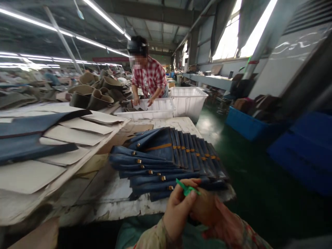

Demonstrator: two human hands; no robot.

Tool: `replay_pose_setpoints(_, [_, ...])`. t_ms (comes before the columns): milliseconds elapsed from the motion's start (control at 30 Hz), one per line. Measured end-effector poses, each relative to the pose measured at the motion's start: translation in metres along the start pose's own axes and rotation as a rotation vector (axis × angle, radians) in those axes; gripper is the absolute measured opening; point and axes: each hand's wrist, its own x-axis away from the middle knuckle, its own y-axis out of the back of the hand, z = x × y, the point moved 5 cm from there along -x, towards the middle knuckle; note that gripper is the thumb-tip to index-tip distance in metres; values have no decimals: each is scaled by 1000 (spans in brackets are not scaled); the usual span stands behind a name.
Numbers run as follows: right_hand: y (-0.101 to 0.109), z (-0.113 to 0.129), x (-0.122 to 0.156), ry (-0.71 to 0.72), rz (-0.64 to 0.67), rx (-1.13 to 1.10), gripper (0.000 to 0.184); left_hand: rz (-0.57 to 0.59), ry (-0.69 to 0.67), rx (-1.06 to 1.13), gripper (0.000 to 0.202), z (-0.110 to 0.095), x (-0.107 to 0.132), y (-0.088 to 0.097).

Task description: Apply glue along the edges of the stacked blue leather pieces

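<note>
My left hand [176, 209] is closed at the table's near edge, its thumb and fingers on a bright green strip [188, 189]. Right beside the strip is a brownish rounded thing [206, 207], too blurred for me to tell its kind. Against its right side curls my right hand [228, 223], smeared by motion. Just beyond both hands, dark blue folded pieces [158, 148] with orange bands and small metal fittings lie overlapped in rows on the worn white table [114, 207].
Pale flat sheets [77, 133] and a blue piece [20, 129] cover the left worktop. Across the table a person in a checked shirt [150, 76] reaches into a white bin [160, 107]. Another white bin [189, 100] stands behind; a blue crate [246, 122] is at right.
</note>
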Motion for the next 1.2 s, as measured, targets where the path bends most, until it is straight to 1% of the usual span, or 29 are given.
replay_pose_setpoints(33, [-7, 0, -4, 12, -33, -96, 38, -2, -5, -5, 17, 3, -2, -1])
replay_pose_setpoints(100, [-14, 2, -12, 33, -110, -286, 43, 51, -3, -58, 19, 10, -6, -5])
replay_pose_setpoints(167, [-10, 8, -16, 66, -233, -393, 46, 124, 39, -102, 32, 22, -11, -8])
replay_pose_setpoints(200, [-2, 15, -16, 88, -316, -386, 48, 160, 70, -118, 43, 29, -13, -8])
replay_pose_setpoints(267, [23, 38, -7, 171, -488, -286, 48, 226, 136, -198, 64, 47, -18, -5])
replay_pose_setpoints(300, [39, 54, 0, 225, -561, -214, 46, 265, 157, -286, 67, 57, -20, -1])
replay_pose_setpoints(333, [56, 74, 9, 288, -621, -131, 41, 315, 156, -412, 62, 66, -21, 3])
replay_pose_setpoints(367, [74, 95, 20, 367, -671, -49, 35, 378, 136, -554, 52, 75, -23, 6])
replay_pose_setpoints(433, [113, 134, 42, 432, -817, 75, 28, 521, 33, -799, 31, 90, -27, 10])
replay_pose_setpoints(467, [133, 151, 52, 447, -887, 100, 26, 582, -26, -892, 26, 96, -29, 12])
replay_pose_setpoints(533, [167, 178, 66, 453, -996, 130, 25, 661, -114, -1027, 26, 109, -34, 15])
replay_pose_setpoints(600, [193, 193, 69, 423, -1039, 153, 27, 703, -155, -1108, 29, 123, -39, 20])
replay_pose_setpoints(667, [210, 201, 63, 383, -1052, 187, 28, 743, -207, -1158, 35, 136, -40, 26])
replay_pose_setpoints(733, [225, 206, 54, 352, -1105, 238, 30, 792, -277, -1234, 45, 148, -39, 32])
replay_pose_setpoints(800, [238, 211, 43, 333, -1196, 319, 39, 856, -353, -1338, 53, 158, -35, 37])
replay_pose_setpoints(867, [252, 218, 31, 317, -1270, 423, 50, 915, -414, -1438, 58, 162, -32, 40])
replay_pose_setpoints(967, [271, 231, 12, 283, -1329, 617, 58, 949, -510, -1511, 53, 159, -32, 41])
replay_pose_setpoints(1067, [289, 245, -6, 236, -1350, 779, 66, 954, -592, -1488, 44, 158, -34, 42])
replay_pose_setpoints(1133, [301, 253, -17, 235, -1343, 854, 69, 951, -594, -1421, 37, 163, -36, 46])
replay_pose_setpoints(1200, [311, 261, -28, 268, -1342, 944, 70, 947, -568, -1333, 33, 170, -36, 51])
